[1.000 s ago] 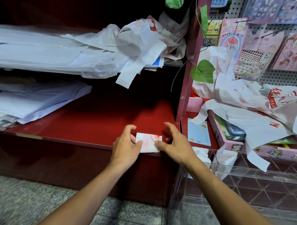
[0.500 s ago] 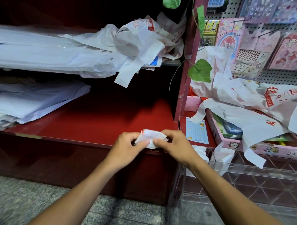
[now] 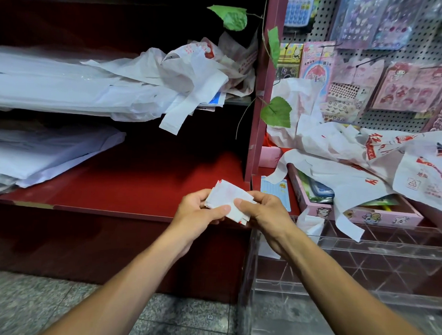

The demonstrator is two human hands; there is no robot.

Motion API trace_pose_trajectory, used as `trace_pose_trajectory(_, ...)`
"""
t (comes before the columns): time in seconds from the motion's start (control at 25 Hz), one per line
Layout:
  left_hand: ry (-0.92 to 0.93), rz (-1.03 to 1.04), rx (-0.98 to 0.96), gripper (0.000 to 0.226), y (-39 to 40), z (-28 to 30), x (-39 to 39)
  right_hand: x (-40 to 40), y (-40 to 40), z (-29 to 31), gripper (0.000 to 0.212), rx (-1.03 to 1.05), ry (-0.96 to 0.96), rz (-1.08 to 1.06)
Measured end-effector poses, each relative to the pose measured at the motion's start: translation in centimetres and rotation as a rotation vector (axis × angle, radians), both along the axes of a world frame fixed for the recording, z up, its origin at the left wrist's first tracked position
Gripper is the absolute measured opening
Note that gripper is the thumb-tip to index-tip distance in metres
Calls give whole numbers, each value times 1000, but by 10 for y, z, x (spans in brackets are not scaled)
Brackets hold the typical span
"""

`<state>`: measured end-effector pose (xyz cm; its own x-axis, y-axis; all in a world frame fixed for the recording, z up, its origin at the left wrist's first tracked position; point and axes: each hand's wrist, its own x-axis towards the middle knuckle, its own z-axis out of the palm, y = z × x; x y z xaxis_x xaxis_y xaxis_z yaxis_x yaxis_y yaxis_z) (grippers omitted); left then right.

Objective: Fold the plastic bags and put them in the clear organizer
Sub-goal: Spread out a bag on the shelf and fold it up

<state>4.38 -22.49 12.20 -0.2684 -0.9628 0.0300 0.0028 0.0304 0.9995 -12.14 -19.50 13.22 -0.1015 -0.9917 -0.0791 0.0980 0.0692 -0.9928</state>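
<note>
A small folded white plastic bag [image 3: 227,198] with red print is held just above the front edge of the red shelf [image 3: 128,188]. My left hand [image 3: 197,212] pinches its left side and my right hand [image 3: 263,209] pinches its right side, thumbs on top. The clear organizer [image 3: 363,252] with divided compartments stands low on the right; a white folded bag [image 3: 311,223] sticks up in its near-left compartment. Loose white bags with red print [image 3: 367,158] lie heaped above the organizer, and more loose bags [image 3: 193,72] spill from the upper shelf.
Stacks of white sheets [image 3: 53,94] fill the left shelves. A red upright post [image 3: 258,93] divides the shelf from a pegboard [image 3: 397,48] with hanging sticker packs. A pink box [image 3: 364,214] and a blue card [image 3: 277,195] sit beside the organizer. Grey tiled floor lies below.
The folded bag lay flat on the shelf edge under both hands a second ago. Both hands have since lifted it off the shelf and hold it between them.
</note>
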Motion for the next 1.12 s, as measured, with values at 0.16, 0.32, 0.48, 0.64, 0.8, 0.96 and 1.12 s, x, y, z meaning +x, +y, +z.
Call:
trace_pose_trajectory(0.16, 44, 32, 22, 21, 8, 2, -18, -13, 11, 5, 13, -8, 12, -27)
trace_pose_trajectory(0.32, 149, 51, 44, 14, 14, 5, -48, -27, 23, 12, 18, 73, -89, -15)
trace_pose_trajectory(0.48, 73, 111, -1, 21, 20, 4, -85, -76, 34, 25, 9, 45, -73, -333)
trace_pose_trajectory(0.64, -532, -104, -668, 16, 31, -8, -115, -144, 53, 22, 17, -135, 493, -650)
trace_pose_trajectory(0.8, -903, -333, -790, 40, 35, -23, -143, -168, 70, 13, 20, -297, 945, -496)
trace_pose_trajectory(0.96, -1056, -333, -599, 52, 27, -34, -155, -179, 74, 0, 34, -314, 1278, -246)
trace_pose_trajectory(1.12, -1082, -291, -572, 55, 22, -36, -159, -170, 73, -3, 33, -308, 1424, -135)
